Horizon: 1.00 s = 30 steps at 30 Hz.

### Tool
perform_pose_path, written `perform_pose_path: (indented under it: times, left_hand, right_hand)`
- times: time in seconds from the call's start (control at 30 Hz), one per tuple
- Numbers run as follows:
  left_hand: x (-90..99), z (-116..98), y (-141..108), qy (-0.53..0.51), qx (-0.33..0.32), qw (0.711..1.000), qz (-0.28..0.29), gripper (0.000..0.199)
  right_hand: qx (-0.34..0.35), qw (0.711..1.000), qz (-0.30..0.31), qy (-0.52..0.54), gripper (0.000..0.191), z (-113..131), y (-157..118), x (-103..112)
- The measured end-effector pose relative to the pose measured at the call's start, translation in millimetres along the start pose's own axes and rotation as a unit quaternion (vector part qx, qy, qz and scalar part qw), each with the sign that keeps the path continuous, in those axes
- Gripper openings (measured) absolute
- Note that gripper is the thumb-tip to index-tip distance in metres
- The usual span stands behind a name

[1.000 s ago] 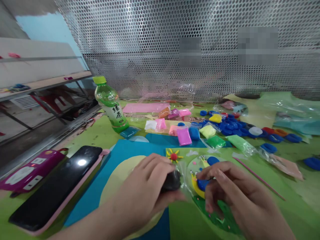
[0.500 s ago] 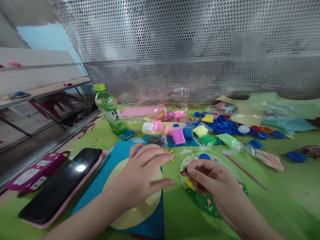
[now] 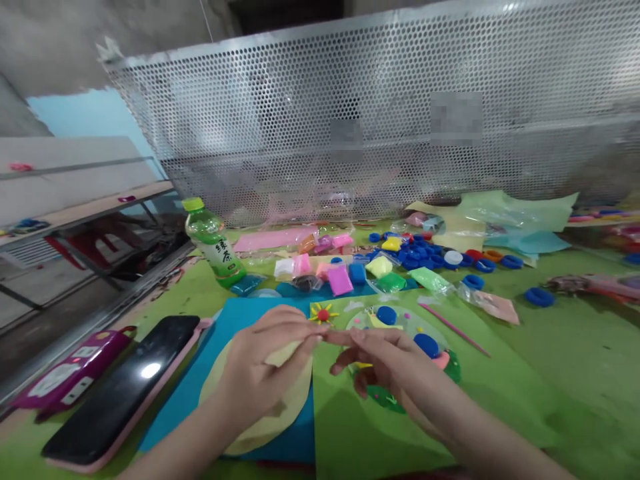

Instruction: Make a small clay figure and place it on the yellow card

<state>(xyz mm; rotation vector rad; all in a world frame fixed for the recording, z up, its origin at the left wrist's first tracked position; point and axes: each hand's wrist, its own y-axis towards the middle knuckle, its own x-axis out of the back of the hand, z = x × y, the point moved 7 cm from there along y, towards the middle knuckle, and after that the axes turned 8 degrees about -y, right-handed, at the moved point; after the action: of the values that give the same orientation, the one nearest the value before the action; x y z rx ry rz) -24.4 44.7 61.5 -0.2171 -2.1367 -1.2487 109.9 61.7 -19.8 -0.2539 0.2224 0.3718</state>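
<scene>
- The round clay scene [image 3: 407, 325] is lying on the green sheet [image 3: 350, 437], partly covered by the right hand [image 3: 387, 353].
- Just to the left of the scene, the fingertips of both hands are meeting. The left hand [image 3: 260, 357] is bending its fingers, thumb close to their tips; the right is stretching its index finger, the others curling loosely. I cannot tell whether a small piece is sitting between them.
- In my judgement, light pressure is suiting such fingertip work best, and the right knuckles should be staying above the raised clay, which may flatten easily.
- The clay sun [image 3: 324, 315] is sitting just beside the scene's left edge, so the tips are needing care there.
- Beyond the scene, to its left, a dark packet [image 3: 306, 283] is lying; a pink stick [image 3: 455, 329] is resting near its right side.
</scene>
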Motion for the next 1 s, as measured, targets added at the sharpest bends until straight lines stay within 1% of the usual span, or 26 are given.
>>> perform_pose_path:
  times: [0.07,0.13,0.2,0.27,0.37,0.43,0.5,0.6,0.7,0.77,0.83,0.87,0.93,1.0]
  left_hand:
    - [7.0,7.7,1.5,-0.004,0.041,0.999,-0.023,0.011]
    - [10.7,14.8,0.8,-0.006,0.063,0.997,-0.038,0.009]
    - [8.5,19.6,-0.9,-0.009,0.066,0.997,-0.028,0.009]
    - [2.6,19.9,-2.8,-0.008,0.046,0.999,-0.003,0.008]
    - [-6.1,11.8,-5.5,0.022,-0.021,0.999,0.029,0.005]
    - [-10.9,5.2,-7.8,0.051,-0.068,0.995,0.047,0.013]
    - [-15.9,1.1,-10.0,0.073,-0.100,0.990,0.075,0.018]
    - [-23.1,-1.6,-11.1,0.089,-0.124,0.982,0.116,0.024]
    - [-28.2,-2.9,-7.4,0.089,-0.132,0.978,0.135,0.027]
    - [-29.5,-2.7,-2.6,0.074,-0.132,0.978,0.143,0.025]
    - [-26.2,-0.3,3.3,0.047,-0.122,0.980,0.150,0.021]
    - [-21.6,2.5,6.7,0.035,-0.110,0.982,0.147,0.019]
    - [-6.7,11.3,13.3,0.026,-0.064,0.990,0.121,0.015]
    - [11.4,21.1,17.5,0.038,-0.008,0.996,0.075,0.011]
  right_hand:
    - [-0.008,1.000,0.010,0.012,0.039,2.3,-0.7,0.1]
    - [-0.011,1.000,0.011,0.018,0.035,2.3,0.0,1.7]
    - [-0.011,1.000,0.014,0.010,0.033,0.5,1.7,2.5]
    - [-0.009,1.000,0.023,-0.012,0.033,-2.1,3.7,1.3]
    - [-0.004,0.998,0.039,-0.049,0.034,-5.7,5.9,-2.8]
    - [0.001,0.996,0.052,-0.069,0.034,-6.7,6.0,-5.7]
    - [0.009,0.994,0.064,-0.086,0.033,-6.1,5.3,-7.8]
    - [0.020,0.991,0.066,-0.116,0.029,-3.5,4.5,-8.0]
    - [0.033,0.985,0.058,-0.160,0.028,-0.4,4.7,-7.5]
    - [0.049,0.977,0.041,-0.205,0.029,2.2,4.7,-6.3]
    - [0.072,0.964,0.014,-0.255,0.030,5.7,3.9,-3.9]
    - [0.082,0.958,0.001,-0.276,0.031,7.3,3.2,-2.4]
    - [0.093,0.948,-0.019,-0.302,0.030,9.5,1.8,0.7]
    - [0.091,0.946,-0.028,-0.311,0.029,10.3,1.1,3.5]
